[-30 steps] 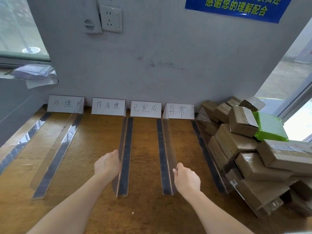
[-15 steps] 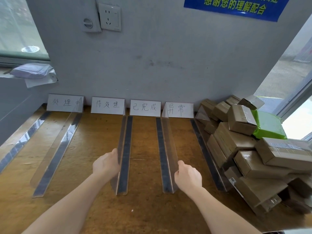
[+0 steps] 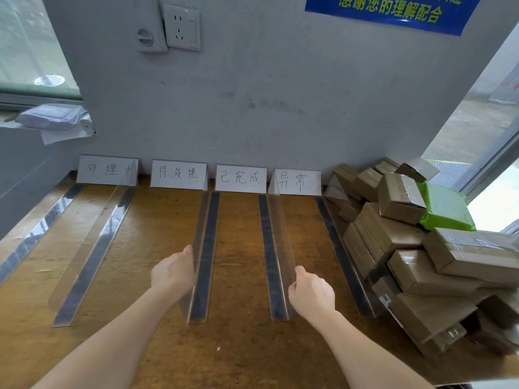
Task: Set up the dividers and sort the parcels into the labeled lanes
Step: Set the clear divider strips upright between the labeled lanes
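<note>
left hand [image 3: 172, 276] grips one divider [image 3: 205, 242], right hand [image 3: 311, 293] grips the next divider [image 3: 280, 234]; lanes look nearly set, so parcels [image 3: 393, 237] likely need sorting next.

Five clear acrylic dividers [image 3: 92, 256] with dark base strips run from the wall [image 3: 280, 108] toward me. My left hand [image 3: 172, 276] grips the middle divider [image 3: 206, 248] and my right hand [image 3: 311, 296] grips the fourth divider [image 3: 271, 248], both upright. Four white handwritten label cards [image 3: 178, 174] lean at the wall, and brown cardboard parcels [image 3: 393, 240] and a green bag [image 3: 446, 209] are heaped at the right against the last divider [image 3: 342, 256].
</note>
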Demonstrator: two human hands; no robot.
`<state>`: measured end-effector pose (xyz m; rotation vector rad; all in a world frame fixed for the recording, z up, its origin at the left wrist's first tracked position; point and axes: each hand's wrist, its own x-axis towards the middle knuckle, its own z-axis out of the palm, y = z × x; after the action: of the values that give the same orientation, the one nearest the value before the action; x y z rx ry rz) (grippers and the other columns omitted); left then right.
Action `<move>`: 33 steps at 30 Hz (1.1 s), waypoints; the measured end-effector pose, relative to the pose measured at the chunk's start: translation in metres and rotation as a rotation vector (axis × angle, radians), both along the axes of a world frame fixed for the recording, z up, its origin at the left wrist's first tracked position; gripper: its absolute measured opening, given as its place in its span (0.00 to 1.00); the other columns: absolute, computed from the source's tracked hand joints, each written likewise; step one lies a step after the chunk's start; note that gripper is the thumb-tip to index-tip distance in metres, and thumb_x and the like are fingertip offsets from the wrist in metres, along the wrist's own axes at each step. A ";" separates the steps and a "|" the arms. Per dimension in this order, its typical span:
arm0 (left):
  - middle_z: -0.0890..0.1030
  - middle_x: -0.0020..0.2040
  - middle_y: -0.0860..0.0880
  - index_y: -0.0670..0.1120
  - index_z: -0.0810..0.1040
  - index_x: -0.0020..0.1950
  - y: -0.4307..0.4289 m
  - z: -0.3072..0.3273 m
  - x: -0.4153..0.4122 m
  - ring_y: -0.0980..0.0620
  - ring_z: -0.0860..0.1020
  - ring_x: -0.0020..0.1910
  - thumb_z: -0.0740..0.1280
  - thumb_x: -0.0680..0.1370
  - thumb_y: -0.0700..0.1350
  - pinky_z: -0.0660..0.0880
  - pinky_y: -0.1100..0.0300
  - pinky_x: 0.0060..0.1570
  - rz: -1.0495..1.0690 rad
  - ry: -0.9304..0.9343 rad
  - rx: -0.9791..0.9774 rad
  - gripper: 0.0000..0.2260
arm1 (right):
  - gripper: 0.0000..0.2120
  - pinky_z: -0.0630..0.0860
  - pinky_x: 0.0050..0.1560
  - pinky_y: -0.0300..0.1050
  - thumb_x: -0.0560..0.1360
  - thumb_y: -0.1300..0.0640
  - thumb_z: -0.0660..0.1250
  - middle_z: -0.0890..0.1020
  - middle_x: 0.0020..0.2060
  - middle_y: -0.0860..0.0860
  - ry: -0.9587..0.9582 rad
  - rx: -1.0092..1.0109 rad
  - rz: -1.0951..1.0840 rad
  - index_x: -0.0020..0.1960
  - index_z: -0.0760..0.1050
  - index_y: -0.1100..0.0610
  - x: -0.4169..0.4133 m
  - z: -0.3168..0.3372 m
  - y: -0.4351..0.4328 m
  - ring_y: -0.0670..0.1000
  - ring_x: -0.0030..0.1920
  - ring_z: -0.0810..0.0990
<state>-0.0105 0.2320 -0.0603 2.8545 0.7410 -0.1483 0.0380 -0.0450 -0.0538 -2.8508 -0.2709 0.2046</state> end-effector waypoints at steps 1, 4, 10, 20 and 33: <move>0.76 0.39 0.53 0.50 0.68 0.60 0.000 0.000 0.000 0.53 0.75 0.33 0.59 0.79 0.40 0.66 0.60 0.26 0.002 -0.001 -0.002 0.11 | 0.23 0.79 0.51 0.38 0.81 0.49 0.61 0.80 0.60 0.47 -0.001 -0.001 0.000 0.75 0.64 0.50 0.000 0.000 0.000 0.48 0.54 0.82; 0.76 0.40 0.53 0.50 0.68 0.64 0.001 0.003 0.000 0.54 0.74 0.34 0.60 0.79 0.43 0.66 0.60 0.27 0.007 -0.006 -0.012 0.13 | 0.23 0.78 0.52 0.38 0.81 0.48 0.61 0.80 0.60 0.47 -0.012 -0.003 0.000 0.75 0.65 0.50 0.000 0.000 -0.002 0.48 0.55 0.82; 0.74 0.38 0.54 0.50 0.68 0.63 -0.003 0.010 0.000 0.55 0.70 0.31 0.60 0.80 0.47 0.65 0.60 0.27 0.024 0.003 0.001 0.12 | 0.24 0.79 0.52 0.38 0.82 0.45 0.58 0.81 0.60 0.47 -0.031 -0.011 0.015 0.76 0.63 0.52 0.001 0.002 -0.002 0.48 0.55 0.82; 0.74 0.58 0.49 0.50 0.66 0.66 -0.009 0.020 0.003 0.49 0.73 0.54 0.65 0.78 0.49 0.70 0.57 0.40 0.001 -0.051 -0.005 0.18 | 0.27 0.79 0.52 0.38 0.81 0.41 0.56 0.81 0.60 0.47 -0.045 -0.025 0.008 0.77 0.61 0.52 0.006 0.010 -0.002 0.48 0.56 0.82; 0.70 0.68 0.45 0.48 0.64 0.73 -0.027 0.035 0.015 0.44 0.66 0.69 0.63 0.78 0.50 0.69 0.51 0.64 -0.167 -0.102 0.139 0.24 | 0.28 0.78 0.54 0.38 0.81 0.41 0.56 0.79 0.63 0.47 -0.061 -0.045 0.018 0.77 0.61 0.52 0.007 0.019 -0.001 0.48 0.59 0.81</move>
<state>0.0043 0.2051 -0.0252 3.0281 0.5117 0.0273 0.0455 -0.0463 -0.0346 -2.9035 -0.3088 0.1297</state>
